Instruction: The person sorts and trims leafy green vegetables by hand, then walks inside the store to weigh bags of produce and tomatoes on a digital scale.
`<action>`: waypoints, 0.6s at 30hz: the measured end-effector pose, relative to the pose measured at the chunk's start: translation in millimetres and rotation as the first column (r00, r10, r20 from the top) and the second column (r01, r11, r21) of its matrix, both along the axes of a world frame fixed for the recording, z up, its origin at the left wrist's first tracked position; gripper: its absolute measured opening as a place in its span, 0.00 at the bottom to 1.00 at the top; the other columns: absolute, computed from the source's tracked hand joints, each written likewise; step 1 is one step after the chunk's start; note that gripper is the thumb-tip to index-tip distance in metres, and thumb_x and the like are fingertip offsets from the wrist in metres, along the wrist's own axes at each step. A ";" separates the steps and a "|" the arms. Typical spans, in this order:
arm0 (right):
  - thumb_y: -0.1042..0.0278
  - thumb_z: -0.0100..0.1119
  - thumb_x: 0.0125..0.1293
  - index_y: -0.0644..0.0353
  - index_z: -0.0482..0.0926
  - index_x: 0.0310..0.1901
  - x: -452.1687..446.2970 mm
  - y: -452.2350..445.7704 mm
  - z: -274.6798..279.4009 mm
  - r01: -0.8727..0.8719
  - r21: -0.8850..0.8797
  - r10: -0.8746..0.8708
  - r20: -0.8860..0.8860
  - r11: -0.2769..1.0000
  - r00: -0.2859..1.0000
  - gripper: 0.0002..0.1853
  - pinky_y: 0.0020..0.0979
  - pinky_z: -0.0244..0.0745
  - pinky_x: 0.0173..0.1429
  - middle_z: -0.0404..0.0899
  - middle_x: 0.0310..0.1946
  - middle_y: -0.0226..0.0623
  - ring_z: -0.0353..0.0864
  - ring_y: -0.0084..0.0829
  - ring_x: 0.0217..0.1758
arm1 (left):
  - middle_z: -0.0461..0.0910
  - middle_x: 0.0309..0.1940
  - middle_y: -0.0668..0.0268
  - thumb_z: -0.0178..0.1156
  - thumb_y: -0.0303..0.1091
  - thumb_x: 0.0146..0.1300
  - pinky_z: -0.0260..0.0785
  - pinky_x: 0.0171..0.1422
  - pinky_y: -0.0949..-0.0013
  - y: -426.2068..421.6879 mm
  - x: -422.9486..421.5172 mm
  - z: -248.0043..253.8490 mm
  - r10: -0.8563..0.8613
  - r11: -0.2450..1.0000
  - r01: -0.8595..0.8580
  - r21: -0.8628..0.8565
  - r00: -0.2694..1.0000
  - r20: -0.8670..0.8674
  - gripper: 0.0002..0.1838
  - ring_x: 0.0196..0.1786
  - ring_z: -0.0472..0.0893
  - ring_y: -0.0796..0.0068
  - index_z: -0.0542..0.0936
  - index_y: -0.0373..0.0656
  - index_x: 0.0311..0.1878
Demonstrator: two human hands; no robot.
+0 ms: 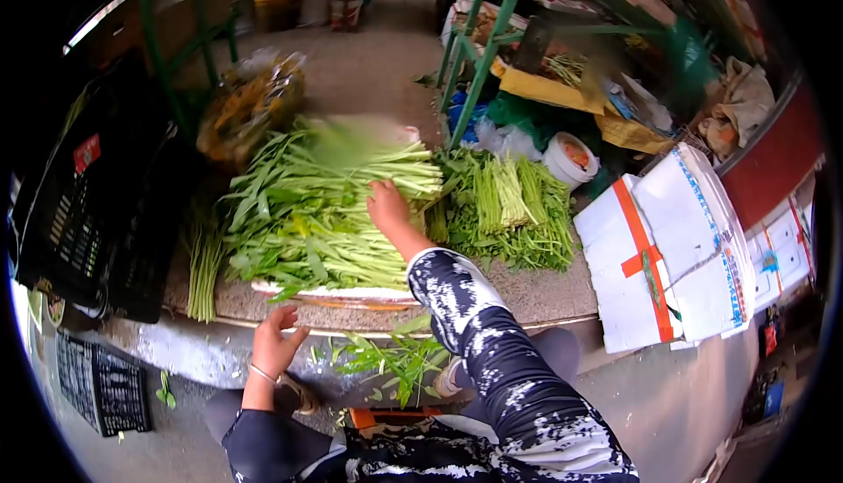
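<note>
A wide heap of leafy green stems [307,211] lies on a pale tray [351,293] on the stone ledge. My right hand [386,206] rests on the stems at the heap's right side, its fingers curled down; whether it grips any is hidden. My left hand [277,342] hangs in front of the ledge, fingers apart and holding nothing. Right of the heap sit bundled greens [509,198] with pale stalks. A thin bunch of long stems [205,263] lies at the left of the heap. Loose leaves [404,362] are scattered below the ledge's front edge.
Black crates [97,193] stand at the left, and another black crate [104,386] is on the ground. White foam boxes [654,259] with red tape are at the right. Behind are a white bucket [571,160], a green metal frame [492,48] and a filled plastic bag [255,105].
</note>
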State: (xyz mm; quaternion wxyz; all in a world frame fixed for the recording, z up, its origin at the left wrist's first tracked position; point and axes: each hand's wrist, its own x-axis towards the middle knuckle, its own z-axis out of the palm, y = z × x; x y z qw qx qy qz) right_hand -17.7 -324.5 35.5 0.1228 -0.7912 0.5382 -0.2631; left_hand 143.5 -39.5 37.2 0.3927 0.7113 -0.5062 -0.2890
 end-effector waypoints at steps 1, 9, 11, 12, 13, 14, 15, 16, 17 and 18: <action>0.67 0.54 0.56 0.56 0.76 0.40 6.9 -7.0 -1.0 0.047 0.025 -0.045 -0.063 0.999 0.997 0.10 0.37 0.72 0.44 0.70 0.44 0.40 0.73 0.39 0.45 | 0.79 0.35 0.56 0.66 0.31 0.45 0.71 0.44 0.68 -0.9 -0.2 10.9 0.034 0.999 -0.033 -0.009 0.996 0.079 0.22 0.39 0.80 0.66 0.74 0.37 0.45; 0.66 0.56 0.53 0.56 0.76 0.31 6.6 -2.6 -8.4 0.033 0.001 -0.033 -0.054 0.999 0.998 0.06 0.38 0.72 0.36 0.75 0.32 0.39 0.76 0.39 0.33 | 0.79 0.34 0.57 0.65 0.28 0.46 0.71 0.41 0.71 -9.6 -8.4 3.2 -0.015 0.998 0.020 0.054 0.996 -0.085 0.21 0.37 0.79 0.70 0.74 0.37 0.46; 0.67 0.56 0.52 0.61 0.75 0.30 -5.9 34.7 9.5 -0.128 0.218 0.065 0.274 0.967 0.960 0.07 0.34 0.72 0.34 0.78 0.26 0.39 0.78 0.38 0.29 | 0.79 0.33 0.59 0.64 0.27 0.49 0.70 0.40 0.73 -13.3 -11.2 -4.5 -0.020 0.999 0.024 0.036 0.993 -0.120 0.19 0.36 0.79 0.70 0.74 0.37 0.47; 0.67 0.57 0.52 0.61 0.75 0.30 -11.7 55.5 10.2 -0.202 0.265 0.085 0.394 0.943 0.915 0.07 0.32 0.72 0.32 0.78 0.24 0.38 0.78 0.35 0.27 | 0.79 0.32 0.60 0.62 0.28 0.51 0.70 0.40 0.73 -15.6 -11.4 -14.5 0.008 0.999 0.002 0.037 0.959 -0.285 0.18 0.36 0.79 0.70 0.74 0.36 0.46; 0.67 0.59 0.51 0.61 0.74 0.30 -17.9 77.9 8.4 -0.280 0.300 0.095 0.509 0.912 0.856 0.08 0.30 0.71 0.31 0.78 0.21 0.37 0.78 0.32 0.25 | 0.79 0.32 0.61 0.61 0.28 0.53 0.70 0.39 0.74 -18.6 -12.0 -21.7 0.035 0.999 -0.018 0.043 0.897 -0.441 0.16 0.36 0.79 0.71 0.75 0.36 0.46; 0.68 0.60 0.51 0.61 0.75 0.30 -22.7 100.4 8.4 -0.312 0.328 0.084 0.557 0.892 0.826 0.08 0.29 0.71 0.31 0.78 0.22 0.37 0.78 0.30 0.25 | 0.78 0.35 0.61 0.58 0.36 0.58 0.71 0.39 0.74 -20.7 -12.2 -23.4 0.007 0.993 0.054 0.106 0.862 -0.507 0.19 0.37 0.78 0.73 0.72 0.36 0.49; 0.68 0.61 0.51 0.61 0.75 0.30 -26.0 122.0 8.4 -0.341 0.355 0.066 0.602 0.870 0.796 0.08 0.27 0.71 0.30 0.78 0.22 0.37 0.78 0.28 0.25 | 0.78 0.35 0.61 0.58 0.36 0.58 0.71 0.39 0.74 -23.2 -18.6 -14.0 -0.001 0.992 0.063 0.107 0.864 -0.503 0.19 0.37 0.78 0.73 0.72 0.36 0.49; 0.68 0.60 0.51 0.61 0.74 0.29 -28.7 142.8 9.6 -0.382 0.384 0.070 0.623 0.841 0.779 0.08 0.27 0.71 0.30 0.78 0.22 0.36 0.78 0.28 0.25 | 0.77 0.38 0.60 0.56 0.40 0.60 0.71 0.40 0.72 -25.5 -30.9 2.4 0.088 0.991 0.001 0.135 0.759 -0.645 0.21 0.38 0.78 0.72 0.70 0.37 0.52; 0.68 0.60 0.51 0.61 0.74 0.29 -31.0 159.8 11.8 -0.422 0.409 0.074 0.642 0.809 0.763 0.08 0.27 0.71 0.29 0.78 0.21 0.36 0.78 0.28 0.24 | 0.76 0.41 0.59 0.54 0.43 0.61 0.71 0.41 0.70 -28.1 -38.4 12.0 0.171 0.983 -0.056 0.174 0.624 -0.763 0.23 0.39 0.78 0.70 0.68 0.37 0.54; 0.68 0.60 0.52 0.62 0.74 0.30 -31.6 172.7 14.2 -0.463 0.424 0.139 0.603 0.778 0.785 0.08 0.25 0.71 0.30 0.77 0.22 0.35 0.77 0.25 0.25 | 0.74 0.45 0.59 0.49 0.46 0.64 0.71 0.43 0.67 -30.0 -39.2 12.9 0.171 0.982 -0.030 0.188 0.578 -0.798 0.25 0.41 0.77 0.68 0.64 0.38 0.57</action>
